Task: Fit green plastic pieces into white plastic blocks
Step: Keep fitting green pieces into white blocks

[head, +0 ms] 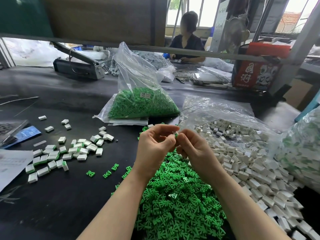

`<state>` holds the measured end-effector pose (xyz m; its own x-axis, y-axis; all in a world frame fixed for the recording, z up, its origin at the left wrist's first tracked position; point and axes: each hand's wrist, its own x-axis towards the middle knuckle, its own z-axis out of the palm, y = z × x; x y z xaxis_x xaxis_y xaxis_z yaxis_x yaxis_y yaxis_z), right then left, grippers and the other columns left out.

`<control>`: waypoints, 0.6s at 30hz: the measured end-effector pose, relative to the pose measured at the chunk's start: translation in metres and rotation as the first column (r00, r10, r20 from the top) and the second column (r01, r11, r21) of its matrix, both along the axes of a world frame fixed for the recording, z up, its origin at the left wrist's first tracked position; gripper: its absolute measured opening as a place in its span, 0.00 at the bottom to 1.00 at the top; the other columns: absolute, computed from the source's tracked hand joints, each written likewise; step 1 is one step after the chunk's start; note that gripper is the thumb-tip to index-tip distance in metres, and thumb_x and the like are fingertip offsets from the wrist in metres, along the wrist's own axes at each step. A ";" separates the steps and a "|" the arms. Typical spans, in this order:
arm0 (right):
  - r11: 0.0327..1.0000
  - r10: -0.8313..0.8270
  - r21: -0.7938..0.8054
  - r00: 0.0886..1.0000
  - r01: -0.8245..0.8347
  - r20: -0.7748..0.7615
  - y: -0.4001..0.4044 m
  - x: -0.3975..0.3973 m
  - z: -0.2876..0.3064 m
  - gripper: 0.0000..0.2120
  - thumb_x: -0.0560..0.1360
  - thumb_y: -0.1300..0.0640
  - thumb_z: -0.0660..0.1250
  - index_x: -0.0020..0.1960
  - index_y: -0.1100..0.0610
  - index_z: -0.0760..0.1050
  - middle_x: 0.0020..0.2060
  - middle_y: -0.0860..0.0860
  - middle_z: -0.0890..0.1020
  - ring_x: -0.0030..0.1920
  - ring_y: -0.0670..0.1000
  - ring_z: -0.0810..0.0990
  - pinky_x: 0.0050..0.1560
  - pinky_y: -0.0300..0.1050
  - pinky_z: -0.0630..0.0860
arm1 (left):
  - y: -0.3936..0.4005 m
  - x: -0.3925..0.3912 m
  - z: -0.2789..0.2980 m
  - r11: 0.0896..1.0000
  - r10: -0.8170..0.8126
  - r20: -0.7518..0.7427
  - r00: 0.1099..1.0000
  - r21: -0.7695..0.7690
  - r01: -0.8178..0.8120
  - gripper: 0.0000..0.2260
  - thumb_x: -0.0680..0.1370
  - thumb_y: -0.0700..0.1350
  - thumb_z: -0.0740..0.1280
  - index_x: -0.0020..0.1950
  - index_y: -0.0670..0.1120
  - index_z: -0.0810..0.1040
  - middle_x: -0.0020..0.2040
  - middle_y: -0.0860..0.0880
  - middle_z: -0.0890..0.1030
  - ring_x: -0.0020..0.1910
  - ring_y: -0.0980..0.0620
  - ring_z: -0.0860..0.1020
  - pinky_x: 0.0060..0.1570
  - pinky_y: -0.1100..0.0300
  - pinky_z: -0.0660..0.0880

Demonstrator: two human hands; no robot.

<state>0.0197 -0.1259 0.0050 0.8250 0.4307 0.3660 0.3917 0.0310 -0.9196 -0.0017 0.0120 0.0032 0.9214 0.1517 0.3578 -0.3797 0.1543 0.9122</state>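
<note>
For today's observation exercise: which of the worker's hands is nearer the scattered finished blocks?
Left. The left hand is beside the finished blocks; the right hand lies beyond it, toward the white pile.

Both hands [154, 144] [195, 149] pinching white block [176, 133], green piece [176, 135], green pile [178, 201] beneath

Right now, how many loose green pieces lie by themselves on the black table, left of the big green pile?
4. One, one, one and one lie in a row left of the big green pile. More may be hidden under the left hand.
</note>
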 end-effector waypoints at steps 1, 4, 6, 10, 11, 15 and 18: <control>1.000 0.000 -0.002 1.000 0.000 0.003 0.000 0.000 0.000 0.11 0.78 0.50 0.60 0.46 0.57 0.74 0.31 0.41 0.79 0.33 0.38 0.74 0.35 0.29 0.70 | 0.000 0.000 0.000 1.000 0.003 -0.001 1.000 -0.005 -0.003 0.09 0.70 0.40 0.69 0.48 0.45 0.85 0.40 0.46 0.84 0.34 0.52 0.79 0.38 0.59 0.77; 1.000 -0.001 -0.022 1.000 0.001 0.013 0.000 0.001 -0.001 0.12 0.78 0.49 0.59 0.47 0.58 0.74 0.31 0.41 0.79 0.33 0.38 0.74 0.35 0.29 0.69 | -0.001 0.000 0.001 1.000 0.023 -0.002 1.000 0.003 -0.023 0.07 0.70 0.39 0.69 0.45 0.47 0.85 0.38 0.46 0.84 0.34 0.52 0.79 0.37 0.58 0.76; 0.999 0.003 -0.037 1.000 -0.002 0.018 0.001 0.001 -0.002 0.12 0.78 0.49 0.59 0.48 0.57 0.75 0.31 0.40 0.79 0.33 0.38 0.74 0.35 0.29 0.69 | -0.001 0.000 0.001 0.999 0.044 -0.004 0.999 0.017 -0.044 0.07 0.68 0.42 0.70 0.43 0.48 0.85 0.38 0.46 0.84 0.35 0.50 0.79 0.38 0.57 0.76; 0.998 -0.015 -0.065 0.999 0.018 0.044 0.003 0.001 -0.004 0.10 0.81 0.51 0.58 0.46 0.55 0.74 0.31 0.38 0.79 0.33 0.36 0.74 0.35 0.28 0.69 | 0.002 0.000 0.002 0.996 0.075 -0.017 0.997 0.042 -0.074 0.07 0.67 0.44 0.71 0.42 0.47 0.85 0.41 0.42 0.84 0.41 0.44 0.79 0.44 0.43 0.79; 0.997 -0.019 -0.076 0.999 0.023 0.050 0.004 0.002 -0.004 0.10 0.82 0.53 0.58 0.47 0.55 0.74 0.32 0.38 0.79 0.33 0.36 0.74 0.35 0.28 0.69 | 0.002 0.000 0.002 0.995 0.086 -0.017 0.996 0.058 -0.085 0.06 0.67 0.43 0.71 0.42 0.48 0.85 0.41 0.42 0.83 0.41 0.44 0.78 0.47 0.39 0.78; 0.992 -0.016 -0.122 0.996 0.026 0.082 0.005 0.001 -0.005 0.11 0.82 0.54 0.56 0.49 0.55 0.76 0.33 0.37 0.79 0.34 0.36 0.74 0.35 0.28 0.68 | 0.000 -0.003 0.003 0.982 0.136 -0.015 0.991 0.136 -0.133 0.06 0.66 0.46 0.71 0.41 0.51 0.85 0.34 0.55 0.81 0.34 0.55 0.75 0.43 0.40 0.72; 0.995 -0.005 -0.095 0.998 0.011 0.069 0.004 0.000 -0.004 0.10 0.81 0.53 0.56 0.50 0.54 0.76 0.34 0.37 0.79 0.35 0.37 0.74 0.36 0.28 0.69 | -0.002 -0.005 0.004 0.985 0.134 -0.021 0.991 0.113 -0.131 0.06 0.67 0.44 0.71 0.43 0.52 0.84 0.36 0.56 0.82 0.35 0.56 0.76 0.54 0.42 0.75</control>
<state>0.0198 -0.1216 0.0012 0.8028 0.4598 0.3796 0.4540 -0.0586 -0.8891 -0.0064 0.0097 0.0070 0.9059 0.2334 0.3533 -0.3636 0.0012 0.9315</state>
